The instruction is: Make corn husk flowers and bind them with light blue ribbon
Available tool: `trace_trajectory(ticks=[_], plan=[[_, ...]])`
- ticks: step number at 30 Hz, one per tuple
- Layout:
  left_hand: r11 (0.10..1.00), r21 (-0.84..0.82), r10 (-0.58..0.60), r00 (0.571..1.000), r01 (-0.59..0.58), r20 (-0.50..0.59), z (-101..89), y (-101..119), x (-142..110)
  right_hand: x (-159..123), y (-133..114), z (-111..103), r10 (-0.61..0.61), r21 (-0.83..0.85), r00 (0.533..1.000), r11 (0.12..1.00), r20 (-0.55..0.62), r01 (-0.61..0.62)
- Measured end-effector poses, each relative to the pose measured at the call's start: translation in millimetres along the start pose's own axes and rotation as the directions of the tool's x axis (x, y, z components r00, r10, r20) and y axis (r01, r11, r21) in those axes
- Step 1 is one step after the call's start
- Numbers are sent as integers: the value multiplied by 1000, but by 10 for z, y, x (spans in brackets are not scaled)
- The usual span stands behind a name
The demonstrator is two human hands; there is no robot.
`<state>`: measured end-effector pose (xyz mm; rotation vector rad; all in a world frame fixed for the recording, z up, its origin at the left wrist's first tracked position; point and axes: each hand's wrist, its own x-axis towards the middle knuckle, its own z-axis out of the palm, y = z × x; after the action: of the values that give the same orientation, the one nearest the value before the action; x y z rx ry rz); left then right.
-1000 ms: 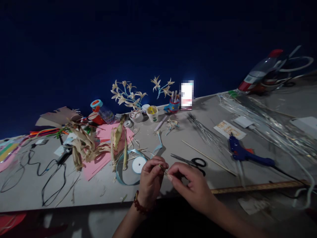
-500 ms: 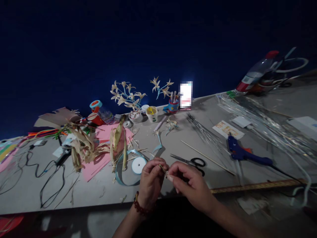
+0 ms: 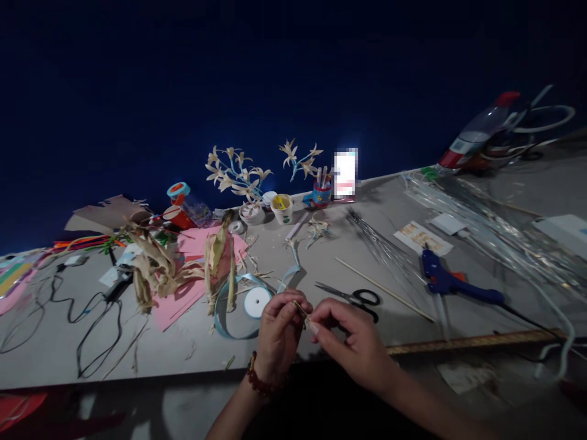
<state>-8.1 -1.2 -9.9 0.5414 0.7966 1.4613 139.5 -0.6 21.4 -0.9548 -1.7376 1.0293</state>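
Note:
Just over the table's front edge, my left hand [image 3: 280, 327] pinches a thin, tan strip [image 3: 301, 309] that looks like corn husk. My right hand [image 3: 352, 343] is closed at its other end, thumb and forefinger pressed together on it. The fingers hide much of this small piece. Left of my left hand stands a white spool [image 3: 257, 302] with a loop of light blue ribbon [image 3: 223, 324] around it. Black-handled scissors [image 3: 367, 297] lie just beyond my right hand. A light blue ribbon-wrapped stem [image 3: 293, 260] lies ahead of both hands.
Dried corn husks [image 3: 158, 269] lie over pink paper [image 3: 178, 308] on the left. Husk flowers [image 3: 236, 174] stand at the back by a paper cup [image 3: 281, 209]. To the right are a stick [image 3: 385, 289], wires [image 3: 385, 241] and a blue glue gun [image 3: 440, 275].
Both hands stay almost in place, still pinching the thin strip, with only slight finger movement. The view has shifted very slightly.

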Motion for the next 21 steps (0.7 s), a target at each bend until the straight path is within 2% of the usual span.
trace_trajectory(ticks=[16,21], plan=[[1000,-3,16,999,-16,-45,-17,-1,-29,-12,21,17,-27,-59,998,998,-58,24],[1000,-17,-6,994,4,-106,-29,-4,-30,-14,23,27,-57,-67,997,996,-44,54]])
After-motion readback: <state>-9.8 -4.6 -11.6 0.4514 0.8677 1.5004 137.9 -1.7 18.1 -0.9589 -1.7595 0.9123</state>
